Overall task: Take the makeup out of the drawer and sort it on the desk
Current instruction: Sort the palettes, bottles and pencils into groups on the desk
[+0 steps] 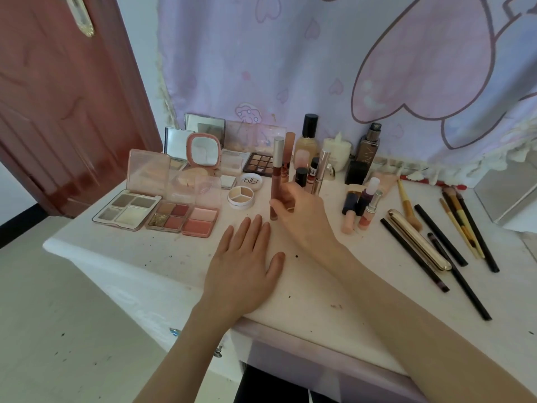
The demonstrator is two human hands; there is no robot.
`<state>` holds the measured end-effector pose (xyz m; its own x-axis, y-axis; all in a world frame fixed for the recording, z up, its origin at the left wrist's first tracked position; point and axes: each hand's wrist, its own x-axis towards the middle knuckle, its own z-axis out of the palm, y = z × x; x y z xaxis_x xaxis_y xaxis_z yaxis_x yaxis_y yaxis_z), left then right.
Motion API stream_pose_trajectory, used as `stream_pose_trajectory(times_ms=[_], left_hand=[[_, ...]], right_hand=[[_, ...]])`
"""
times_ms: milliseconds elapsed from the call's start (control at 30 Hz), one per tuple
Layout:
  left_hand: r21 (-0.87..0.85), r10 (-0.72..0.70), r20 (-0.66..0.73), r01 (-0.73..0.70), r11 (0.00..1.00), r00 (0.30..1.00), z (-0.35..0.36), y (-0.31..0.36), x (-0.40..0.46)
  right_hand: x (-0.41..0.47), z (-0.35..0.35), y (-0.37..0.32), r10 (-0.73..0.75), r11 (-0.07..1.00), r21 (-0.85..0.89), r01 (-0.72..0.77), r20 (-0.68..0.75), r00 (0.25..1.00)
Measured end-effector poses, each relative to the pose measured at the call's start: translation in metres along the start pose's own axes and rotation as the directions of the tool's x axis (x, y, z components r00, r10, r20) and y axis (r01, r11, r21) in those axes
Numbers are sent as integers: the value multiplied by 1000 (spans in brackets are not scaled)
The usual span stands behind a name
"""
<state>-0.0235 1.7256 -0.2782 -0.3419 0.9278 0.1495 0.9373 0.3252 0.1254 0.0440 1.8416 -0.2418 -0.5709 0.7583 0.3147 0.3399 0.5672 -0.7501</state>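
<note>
My right hand [302,216] pinches a tall brown lip gloss tube with a silver cap [276,175] and holds it upright on the white desk [319,286]. My left hand [247,257] lies flat on the desk just left of it, fingers straight, holding nothing. Open eyeshadow and blush palettes [162,210] sit in a group at the left. Behind the tube stand more lip tubes and small bottles [308,167]. To the right lie short lipsticks [363,207], then brushes and pencils [453,237].
A round cream palette [241,196] and its white lid [251,180] lie just left of the tube. Foundation bottles [367,152] line the back under a pink curtain. A silver box [508,193] stands at far right. A red door [58,112] is on the left; the desk's front edge is near my forearms.
</note>
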Motion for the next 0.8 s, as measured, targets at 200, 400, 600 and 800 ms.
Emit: stream_pose_trajectory(times_ms=[200,400,600,800], left_hand=[[2,6,-8,-6,1000,1000,1,0,0],[7,7,-4,-7,1000,1000,1,-1,0],[-2,-7,10,7,1000,1000,1,-2,1],[-52,-7,17,8,999,1000,-1,-3,2]], right_hand=[[-3,5,4,38,999,27,-39,19,999],[-5,8,9,27,999,18,-27,4,1000],[-9,8,16,30,999,13,-29,-9,1000],[-40,-13,24,-87,986,-138,95,60,994]])
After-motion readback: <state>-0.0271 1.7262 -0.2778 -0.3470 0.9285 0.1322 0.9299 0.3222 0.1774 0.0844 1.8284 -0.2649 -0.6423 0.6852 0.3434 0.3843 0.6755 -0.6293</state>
